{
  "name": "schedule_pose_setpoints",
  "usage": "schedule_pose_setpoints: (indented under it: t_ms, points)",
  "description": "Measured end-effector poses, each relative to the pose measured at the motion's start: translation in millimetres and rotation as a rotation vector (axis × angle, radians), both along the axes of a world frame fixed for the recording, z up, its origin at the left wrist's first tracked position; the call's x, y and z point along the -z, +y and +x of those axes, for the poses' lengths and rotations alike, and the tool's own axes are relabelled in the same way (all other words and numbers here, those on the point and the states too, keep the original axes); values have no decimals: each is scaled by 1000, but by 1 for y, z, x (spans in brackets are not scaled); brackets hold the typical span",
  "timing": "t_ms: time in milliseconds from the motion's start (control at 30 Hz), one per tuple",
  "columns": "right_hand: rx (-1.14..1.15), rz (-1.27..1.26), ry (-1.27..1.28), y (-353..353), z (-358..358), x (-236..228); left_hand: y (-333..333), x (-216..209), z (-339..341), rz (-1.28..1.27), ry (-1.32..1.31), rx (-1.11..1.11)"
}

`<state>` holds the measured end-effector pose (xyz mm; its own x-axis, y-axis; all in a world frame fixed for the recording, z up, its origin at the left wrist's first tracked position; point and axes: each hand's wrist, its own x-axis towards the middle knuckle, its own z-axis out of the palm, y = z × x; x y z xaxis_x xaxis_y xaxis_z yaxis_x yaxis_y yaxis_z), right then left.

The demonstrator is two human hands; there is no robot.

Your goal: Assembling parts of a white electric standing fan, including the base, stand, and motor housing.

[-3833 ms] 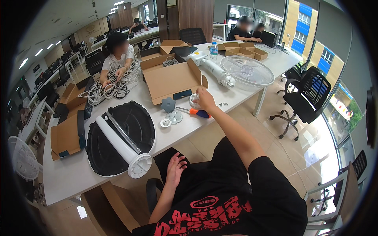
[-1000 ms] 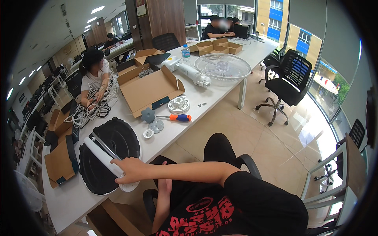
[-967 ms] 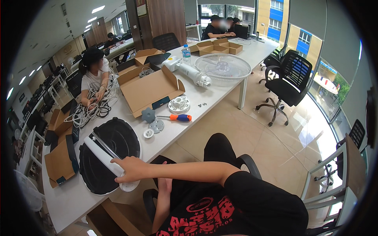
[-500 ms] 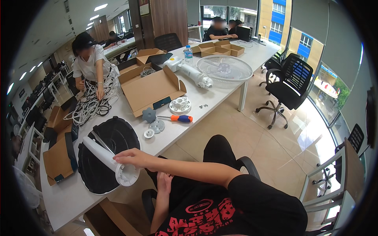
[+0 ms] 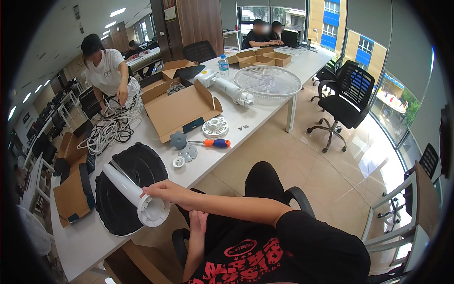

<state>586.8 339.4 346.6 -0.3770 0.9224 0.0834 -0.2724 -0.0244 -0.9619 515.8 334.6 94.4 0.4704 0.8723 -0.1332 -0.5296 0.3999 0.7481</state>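
Note:
My right hand [image 5: 163, 191] reaches across to the left and is closed on the wide collar end of a white fan-stand tube [image 5: 124, 183]. The tube lies tilted over a round black base [image 5: 109, 208], its open ribbed end facing me. Beside the tube runs a thin metal rod [image 5: 120, 169], partly hidden by it. My left hand [image 5: 198, 221] rests near my lap below the right forearm, holding nothing I can see, its fingers loosely apart and partly covered.
On the table are a screwdriver [image 5: 215, 143], grey knob [image 5: 178, 140], round white part [image 5: 215, 127], small screws [image 5: 243, 127], open cardboard box [image 5: 177, 113], fan motor body [image 5: 227, 89], wire fan guard [image 5: 268, 83] and bottle [image 5: 223, 65]. A co-worker [image 5: 106, 71] handles a cable heap [image 5: 109, 130].
The tube's collar end and my right hand have shifted slightly right and down. The co-worker has straightened a little and raised one hand from the cables. My left hand stays put.

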Motion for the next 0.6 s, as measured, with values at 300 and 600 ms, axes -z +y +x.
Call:
schedule_pose_setpoints:
  t_ms: [300,600]
  points:
    - [32,37,-12,-15,13,-9,1,-5,-1,28,-7,39]
    - [72,62,156,-33,40,-20,-4,-23,1,-71,-33,27]
